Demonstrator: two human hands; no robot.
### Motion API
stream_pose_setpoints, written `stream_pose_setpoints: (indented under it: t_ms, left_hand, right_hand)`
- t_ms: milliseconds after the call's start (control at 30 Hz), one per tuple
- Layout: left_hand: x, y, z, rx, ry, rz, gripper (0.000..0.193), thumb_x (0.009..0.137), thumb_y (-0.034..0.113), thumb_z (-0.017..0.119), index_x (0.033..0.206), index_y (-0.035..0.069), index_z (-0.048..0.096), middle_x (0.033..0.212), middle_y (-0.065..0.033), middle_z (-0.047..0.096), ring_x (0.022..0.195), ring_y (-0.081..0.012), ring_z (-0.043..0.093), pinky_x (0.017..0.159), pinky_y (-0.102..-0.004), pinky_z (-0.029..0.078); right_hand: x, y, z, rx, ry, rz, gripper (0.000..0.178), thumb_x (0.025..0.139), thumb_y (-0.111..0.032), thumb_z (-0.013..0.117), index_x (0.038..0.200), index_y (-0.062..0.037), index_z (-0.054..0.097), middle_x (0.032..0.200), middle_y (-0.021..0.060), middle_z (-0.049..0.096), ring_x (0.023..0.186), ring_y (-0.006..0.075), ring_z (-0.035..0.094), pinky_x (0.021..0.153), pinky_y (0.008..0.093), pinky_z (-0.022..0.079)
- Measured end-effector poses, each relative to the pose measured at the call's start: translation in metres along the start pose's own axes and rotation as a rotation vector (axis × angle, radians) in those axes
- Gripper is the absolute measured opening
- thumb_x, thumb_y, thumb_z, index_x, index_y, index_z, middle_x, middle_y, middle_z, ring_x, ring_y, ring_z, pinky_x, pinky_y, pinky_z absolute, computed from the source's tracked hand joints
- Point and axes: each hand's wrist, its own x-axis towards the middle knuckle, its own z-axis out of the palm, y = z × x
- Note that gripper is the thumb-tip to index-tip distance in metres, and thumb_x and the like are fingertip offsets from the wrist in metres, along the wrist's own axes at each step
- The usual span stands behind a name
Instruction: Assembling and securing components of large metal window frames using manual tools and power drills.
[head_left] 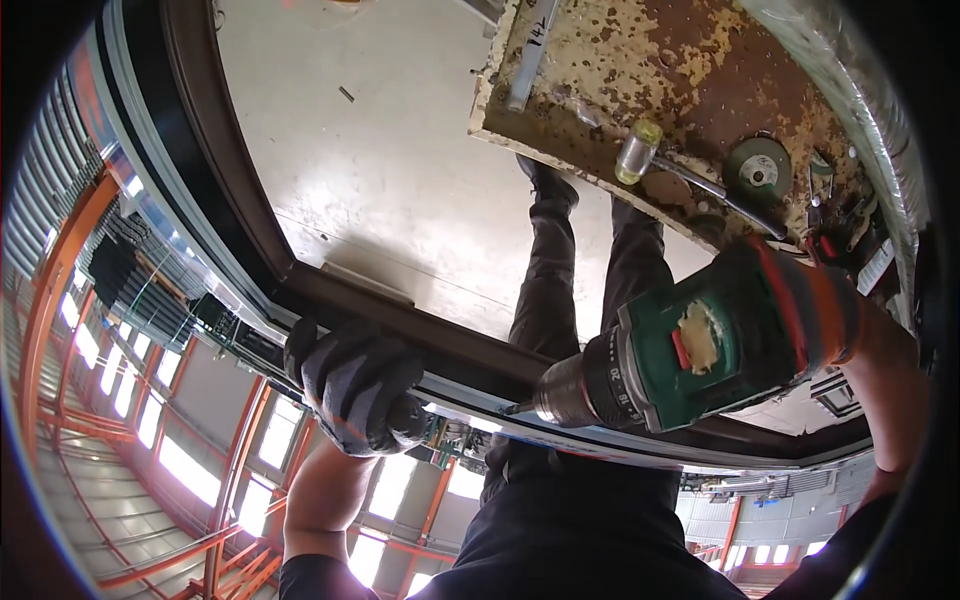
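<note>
My right hand (822, 305), in a dark and orange glove, is wrapped round the handle of a green cordless drill (700, 340). The drill lies nearly level, its chuck pointing left. Its thin bit reaches the pale metal edge of a long dark frame (460, 348); whether the tip has gone in, I cannot tell. To the left of the bit, my left hand (358, 388), in a grey and black glove, is closed over the same frame member, fingers curled around its edge.
A worn, paint-flaked bench (690, 70) stands at the far right. On it lie a mallet (638, 150) with a clear yellowish head, a grinding disc (757, 172), a metal strip (532, 60) and pliers (820, 180). Plastic-wrapped material (850, 70) borders it. Pale floor (390, 150) shows inside the frame.
</note>
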Motion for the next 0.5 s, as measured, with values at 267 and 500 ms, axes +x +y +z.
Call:
stream_pose_setpoints:
  t_ms: [267,500]
  left_hand:
    - [0.000,0.002,-0.006,0.014,-0.065,-0.020,0.029,0.094,0.038,0.046,0.077,0.021,0.062,0.086,0.0001,0.063,0.093,-0.0242,0.061,0.101,-0.0524,0.035]
    - [0.000,0.006,-0.007,0.032,-0.034,0.038,0.022,0.095,0.026,0.042,0.090,0.012,0.057,0.090,-0.0069,0.063,0.094,-0.0304,0.060,0.099,-0.0574,0.040]
  right_hand:
    - [0.007,0.018,0.001,0.017,-0.072,-0.087,0.050,0.087,-0.021,0.072,0.130,-0.0042,0.053,0.123,0.0100,0.063,0.117,0.0223,0.060,0.101,0.0372,0.046]
    - [0.017,-0.014,0.007,0.215,0.040,0.099,0.050,0.081,-0.015,0.078,0.126,-0.0071,0.060,0.126,0.0103,0.063,0.116,0.0217,0.061,0.101,0.0373,0.047]
